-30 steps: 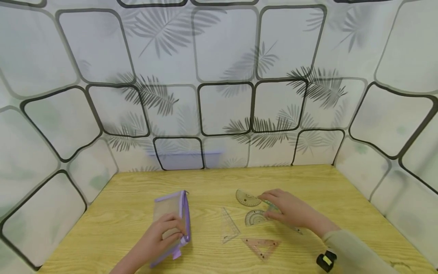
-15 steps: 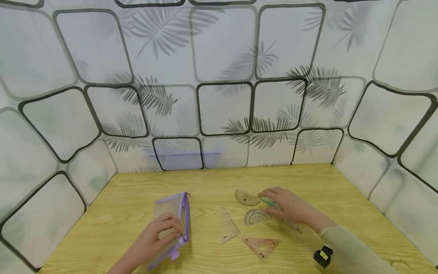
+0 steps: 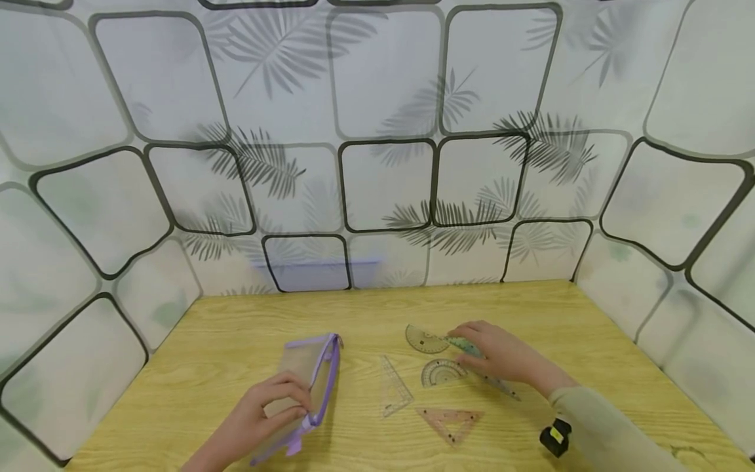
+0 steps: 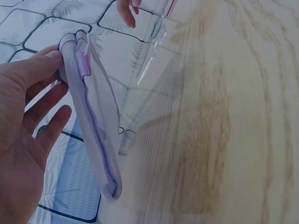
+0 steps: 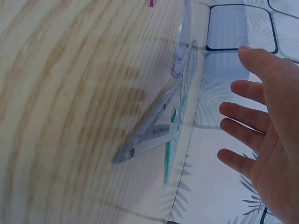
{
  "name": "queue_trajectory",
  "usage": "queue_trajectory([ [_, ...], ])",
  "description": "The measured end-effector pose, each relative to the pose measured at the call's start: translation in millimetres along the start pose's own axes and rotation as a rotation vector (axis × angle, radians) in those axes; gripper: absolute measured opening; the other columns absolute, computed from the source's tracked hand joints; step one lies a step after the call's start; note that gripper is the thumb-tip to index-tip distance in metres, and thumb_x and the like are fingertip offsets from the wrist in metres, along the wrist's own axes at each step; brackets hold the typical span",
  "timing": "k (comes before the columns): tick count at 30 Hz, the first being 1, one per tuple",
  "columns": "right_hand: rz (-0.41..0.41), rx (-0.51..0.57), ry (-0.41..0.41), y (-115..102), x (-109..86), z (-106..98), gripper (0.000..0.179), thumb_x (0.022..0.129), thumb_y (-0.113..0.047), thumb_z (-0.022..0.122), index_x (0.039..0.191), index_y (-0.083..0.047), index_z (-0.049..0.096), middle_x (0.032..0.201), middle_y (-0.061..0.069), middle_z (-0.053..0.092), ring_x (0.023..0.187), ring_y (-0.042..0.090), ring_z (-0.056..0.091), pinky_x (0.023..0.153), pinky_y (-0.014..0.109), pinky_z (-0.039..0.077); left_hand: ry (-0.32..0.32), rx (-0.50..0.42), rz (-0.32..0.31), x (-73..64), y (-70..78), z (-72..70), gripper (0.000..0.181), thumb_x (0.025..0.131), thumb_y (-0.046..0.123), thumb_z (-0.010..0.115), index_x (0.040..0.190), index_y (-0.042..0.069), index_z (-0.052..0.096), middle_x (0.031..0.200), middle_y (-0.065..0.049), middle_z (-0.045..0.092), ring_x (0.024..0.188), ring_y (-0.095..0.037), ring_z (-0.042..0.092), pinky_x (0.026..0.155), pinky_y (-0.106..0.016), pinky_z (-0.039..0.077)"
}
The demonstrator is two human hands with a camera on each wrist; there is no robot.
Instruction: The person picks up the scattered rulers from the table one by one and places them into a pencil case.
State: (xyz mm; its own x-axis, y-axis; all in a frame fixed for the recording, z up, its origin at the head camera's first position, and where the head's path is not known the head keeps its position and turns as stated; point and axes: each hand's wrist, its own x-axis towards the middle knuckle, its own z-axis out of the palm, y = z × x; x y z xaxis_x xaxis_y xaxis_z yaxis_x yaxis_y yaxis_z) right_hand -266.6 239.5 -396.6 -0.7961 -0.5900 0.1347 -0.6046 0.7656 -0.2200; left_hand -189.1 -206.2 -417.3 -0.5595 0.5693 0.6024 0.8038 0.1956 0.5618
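Observation:
My left hand [image 3: 267, 408] pinches the zip edge of a mesh pencil case [image 3: 295, 360] with purple trim. In the left wrist view the case [image 4: 88, 112] hangs tilted from my thumb and fingers, its mouth parted. My right hand [image 5: 268, 116] is spread, holding nothing, above a clear set square [image 5: 154, 135] and a green-tinted ruler [image 5: 173, 149]. In the head view this hand [image 3: 501, 352] partly covers the green ruler [image 3: 463, 345] and the clear set square [image 3: 501, 387]. Just left of it lie two clear protractors, one upper [image 3: 426, 339] and one lower [image 3: 442, 372].
Another clear set square [image 3: 394, 393] and a pink set square [image 3: 451, 423] lie between the hands on the wooden table [image 3: 366, 446]. A black device with a yellow mark [image 3: 556, 437] is at the right sleeve. Patterned fabric [image 3: 389, 183] walls the table's back and sides.
The pencil case's far end has swung to the right and its mouth shows wider, while my left hand has shifted slightly left. My right hand stays nearly in place over the rulers.

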Motion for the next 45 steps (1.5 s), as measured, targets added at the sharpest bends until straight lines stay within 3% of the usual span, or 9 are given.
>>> queue_trajectory([
  [7,0.032,-0.001,0.014,6,2.0,0,0.047,0.098,-0.032,0.061,0.138,-0.008,0.055,0.136,0.016,0.058,0.125,0.038,0.055,0.104,0.057,0.049,0.031,-0.049,0.014,-0.9,3.6,-2.7,0.024,0.085,-0.009,0.067,0.099,0.01,0.07,0.105,0.0,0.064,0.099,-0.008,0.061,0.086,-0.018,0.055],
  [17,0.091,0.042,0.037,25,6.6,0,0.048,0.098,-0.03,0.06,0.14,-0.007,0.053,0.139,0.018,0.055,0.128,0.041,0.052,0.102,0.059,0.049,0.089,-0.027,0.004,-3.1,4.5,0.7,0.029,0.085,-0.011,0.067,0.101,0.012,0.07,0.105,0.0,0.064,0.1,-0.008,0.061,0.091,-0.016,0.053],
  [26,0.09,0.078,0.026,42,11.0,0,0.044,0.098,-0.027,0.062,0.136,-0.005,0.057,0.136,0.019,0.058,0.128,0.043,0.052,0.102,0.06,0.048,0.146,-0.043,0.06,-4.8,1.4,6.1,0.033,0.08,-0.018,0.066,0.101,0.007,0.07,0.107,-0.001,0.064,0.105,-0.008,0.059,0.094,-0.013,0.05],
  [33,0.088,0.1,0.006,47,12.5,2,0.039,0.097,-0.022,0.062,0.131,-0.004,0.06,0.133,0.019,0.061,0.125,0.043,0.053,0.102,0.06,0.048,0.148,-0.051,0.008,-6.9,3.0,5.7,0.035,0.082,-0.017,0.064,0.102,0.011,0.07,0.108,0.001,0.064,0.107,-0.005,0.059,0.093,-0.013,0.052],
  [38,0.114,0.13,-0.016,52,14.3,3,0.035,0.096,-0.011,0.062,0.13,-0.004,0.061,0.133,0.021,0.059,0.126,0.045,0.052,0.103,0.06,0.047,0.149,-0.066,-0.026,-7.0,3.1,4.3,0.028,0.084,-0.017,0.062,0.1,0.005,0.069,0.107,0.003,0.063,0.108,-0.005,0.059,0.089,-0.015,0.054],
  [45,0.109,0.154,-0.056,60,14.1,7,0.04,0.093,-0.003,0.061,0.132,-0.005,0.059,0.134,0.02,0.059,0.124,0.044,0.054,0.098,0.057,0.052,0.138,-0.096,-0.086,-8.3,4.4,3.8,0.026,0.087,-0.016,0.06,0.1,0.005,0.068,0.109,0.006,0.063,0.11,-0.004,0.059,0.086,-0.019,0.057],
])
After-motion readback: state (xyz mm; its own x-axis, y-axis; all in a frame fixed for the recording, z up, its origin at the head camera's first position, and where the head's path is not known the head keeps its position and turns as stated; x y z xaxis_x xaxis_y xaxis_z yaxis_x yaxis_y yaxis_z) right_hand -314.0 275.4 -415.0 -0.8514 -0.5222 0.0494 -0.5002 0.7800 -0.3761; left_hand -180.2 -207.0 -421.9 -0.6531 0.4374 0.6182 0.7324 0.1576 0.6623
